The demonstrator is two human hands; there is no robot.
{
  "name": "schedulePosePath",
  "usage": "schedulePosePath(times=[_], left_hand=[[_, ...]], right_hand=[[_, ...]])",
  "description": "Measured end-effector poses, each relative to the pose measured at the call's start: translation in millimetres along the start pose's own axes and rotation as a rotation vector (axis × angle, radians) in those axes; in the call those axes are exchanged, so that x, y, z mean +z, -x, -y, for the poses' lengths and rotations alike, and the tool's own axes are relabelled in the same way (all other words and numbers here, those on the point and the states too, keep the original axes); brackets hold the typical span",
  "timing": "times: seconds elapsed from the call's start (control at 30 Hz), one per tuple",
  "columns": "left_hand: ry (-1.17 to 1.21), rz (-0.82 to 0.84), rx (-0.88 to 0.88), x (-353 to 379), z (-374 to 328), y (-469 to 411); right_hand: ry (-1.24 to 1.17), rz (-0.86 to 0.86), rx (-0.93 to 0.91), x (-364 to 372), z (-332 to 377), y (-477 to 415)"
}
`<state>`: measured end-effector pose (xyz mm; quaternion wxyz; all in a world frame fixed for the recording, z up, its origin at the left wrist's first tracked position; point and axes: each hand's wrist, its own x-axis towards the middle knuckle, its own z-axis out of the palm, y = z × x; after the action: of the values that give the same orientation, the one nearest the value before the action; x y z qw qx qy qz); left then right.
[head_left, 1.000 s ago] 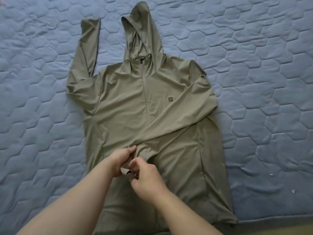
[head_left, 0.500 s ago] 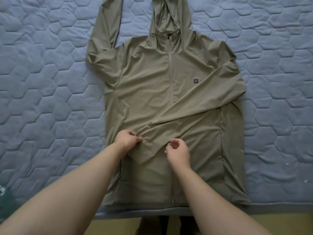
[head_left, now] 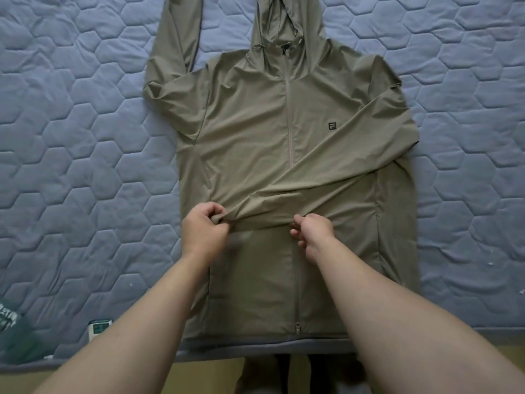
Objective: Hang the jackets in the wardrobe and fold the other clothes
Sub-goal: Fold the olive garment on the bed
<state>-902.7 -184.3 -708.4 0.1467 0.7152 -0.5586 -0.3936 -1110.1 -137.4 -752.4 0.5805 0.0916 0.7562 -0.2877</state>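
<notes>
An olive-green hooded jacket (head_left: 255, 132) lies front up and zipped on a blue quilted bed (head_left: 71, 152), hood toward the far side. Its right sleeve (head_left: 326, 177) is folded diagonally across the chest, cuff end near the middle. My left hand (head_left: 204, 226) pinches the cuff end of that sleeve. My right hand (head_left: 311, 230) pinches the sleeve's lower edge a little to the right. The other sleeve (head_left: 176, 44) bends upward at the far left beside the hood.
A dark green garment (head_left: 14, 328) and a small white-and-green box (head_left: 98, 328) lie at the bed's near left corner. The bed's front edge (head_left: 199, 355) runs just below the jacket hem, with tan floor beyond it.
My hands have spread apart along the folded sleeve's end, pulling it flat across the jacket. The view has shifted so the jacket sits higher in frame.
</notes>
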Motion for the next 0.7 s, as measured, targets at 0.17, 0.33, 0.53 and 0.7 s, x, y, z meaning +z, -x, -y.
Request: schedulePosePath(times=[0.17,0.33,0.53,0.7], left_hand=[[-0.111,-0.246,0.406,-15,-24,13],[-0.113,-0.274,0.679,-20,-33,27],[-0.060,-0.304,0.731,-25,-47,10],[-0.155,-0.318,0.778,-32,-64,-12]], right_hand=[[-0.012,0.182,0.145,-2,3,6],[-0.090,0.122,0.057,-5,23,-3],[-0.368,-0.244,-0.146,-40,83,-30],[-0.330,-0.327,-0.181,-67,132,-42]])
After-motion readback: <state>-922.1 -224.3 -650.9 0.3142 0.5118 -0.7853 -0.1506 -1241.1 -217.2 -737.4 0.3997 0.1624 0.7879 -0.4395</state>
